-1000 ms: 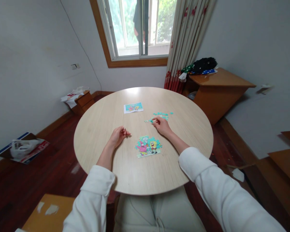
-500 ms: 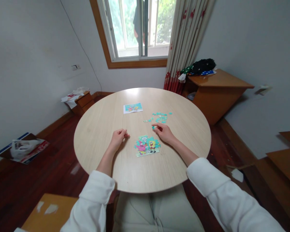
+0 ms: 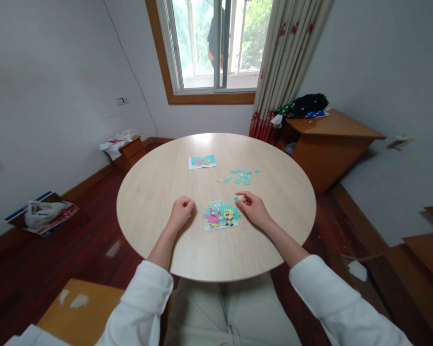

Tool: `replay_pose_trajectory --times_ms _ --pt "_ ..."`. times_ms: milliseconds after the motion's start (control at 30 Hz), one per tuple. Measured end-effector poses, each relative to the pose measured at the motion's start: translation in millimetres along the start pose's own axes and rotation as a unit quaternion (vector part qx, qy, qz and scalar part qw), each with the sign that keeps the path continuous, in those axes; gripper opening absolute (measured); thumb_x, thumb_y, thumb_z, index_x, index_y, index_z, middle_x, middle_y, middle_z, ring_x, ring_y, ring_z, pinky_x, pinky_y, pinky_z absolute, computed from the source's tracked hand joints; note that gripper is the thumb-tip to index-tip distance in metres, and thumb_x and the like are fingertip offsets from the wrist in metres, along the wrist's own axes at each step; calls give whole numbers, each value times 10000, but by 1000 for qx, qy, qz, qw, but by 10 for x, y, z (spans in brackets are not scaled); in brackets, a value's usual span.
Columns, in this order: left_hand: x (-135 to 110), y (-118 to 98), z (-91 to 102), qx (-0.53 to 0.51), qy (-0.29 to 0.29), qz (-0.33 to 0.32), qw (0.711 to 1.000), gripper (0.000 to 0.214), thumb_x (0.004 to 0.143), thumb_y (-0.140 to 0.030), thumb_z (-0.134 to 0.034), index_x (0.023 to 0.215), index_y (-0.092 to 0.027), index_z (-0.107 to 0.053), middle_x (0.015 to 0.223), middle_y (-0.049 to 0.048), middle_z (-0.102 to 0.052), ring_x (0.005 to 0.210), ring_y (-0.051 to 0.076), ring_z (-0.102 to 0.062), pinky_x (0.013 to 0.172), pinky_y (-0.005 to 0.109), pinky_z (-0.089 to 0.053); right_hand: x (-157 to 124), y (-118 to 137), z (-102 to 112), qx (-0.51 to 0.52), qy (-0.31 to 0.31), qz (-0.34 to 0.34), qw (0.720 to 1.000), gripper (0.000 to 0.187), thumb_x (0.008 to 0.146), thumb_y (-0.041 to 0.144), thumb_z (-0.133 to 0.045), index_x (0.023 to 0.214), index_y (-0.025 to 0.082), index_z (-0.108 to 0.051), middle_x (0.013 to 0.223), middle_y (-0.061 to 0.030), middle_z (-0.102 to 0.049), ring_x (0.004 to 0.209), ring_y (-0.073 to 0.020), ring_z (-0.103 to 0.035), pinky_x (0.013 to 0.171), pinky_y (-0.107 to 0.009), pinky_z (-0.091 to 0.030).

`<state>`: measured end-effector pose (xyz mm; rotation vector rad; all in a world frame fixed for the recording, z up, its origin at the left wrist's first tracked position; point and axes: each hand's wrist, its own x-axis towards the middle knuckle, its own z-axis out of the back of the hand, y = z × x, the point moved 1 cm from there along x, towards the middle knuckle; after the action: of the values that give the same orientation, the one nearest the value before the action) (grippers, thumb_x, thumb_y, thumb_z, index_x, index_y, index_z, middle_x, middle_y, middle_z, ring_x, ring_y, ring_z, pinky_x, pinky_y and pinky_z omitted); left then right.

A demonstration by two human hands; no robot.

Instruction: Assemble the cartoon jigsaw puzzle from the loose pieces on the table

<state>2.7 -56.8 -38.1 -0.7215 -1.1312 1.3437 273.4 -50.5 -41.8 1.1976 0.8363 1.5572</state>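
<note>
A partly assembled jigsaw puzzle with cartoon figures lies flat near the front middle of the table. My right hand is just off its upper right corner, pinching a small turquoise puzzle piece between thumb and fingers. To the left of the puzzle, my left hand rests closed on the table, its curled fingers hiding whatever may be inside. Several loose turquoise pieces lie in a cluster beyond my right hand. Farther back is a picture card with similar cartoon figures.
The round pale wooden table fills the middle of the view. Behind it are a window and a patterned curtain. A wooden desk with cloths on it stands at right, and a small cabinet at left.
My right hand has moved slightly nearer and rightward from the loose pieces with the puzzle piece held. My left hand's fingers have curled in more. The whole view has shifted a little.
</note>
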Motion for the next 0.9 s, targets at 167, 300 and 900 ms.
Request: replay_pose_trajectory --times_ms 167,300,900 --pt "-5 7 -21 15 1 -20 1000 276 722 -254 -548 465 -194 -467 580 -22 -478 601 133 -453 637 279 -352 -29 -17 3 35 -1 -22 999 334 689 403 -673 910 153 -689 614 10 -618 588 -146 -578 603 -288 -497" --pt "-17 -12 -28 22 -1 -25 999 309 743 -297 -554 470 -200 -445 569 -24 -457 589 134 -439 627 279 -339 -109 -44 33 57 -2 -45 997 352 656 403 -721 905 155 -704 702 -38 -693 665 -172 -652 687 -328 -556" --pt "-378 -158 -42 46 24 -37 998 179 788 -252 -593 618 -196 -591 678 15 -575 661 176 -510 666 303 -364 -520 28 202 14 -18 -63 998 309 668 321 -710 932 164 -748 866 -91 -762 731 -191 -701 777 -366 -593"
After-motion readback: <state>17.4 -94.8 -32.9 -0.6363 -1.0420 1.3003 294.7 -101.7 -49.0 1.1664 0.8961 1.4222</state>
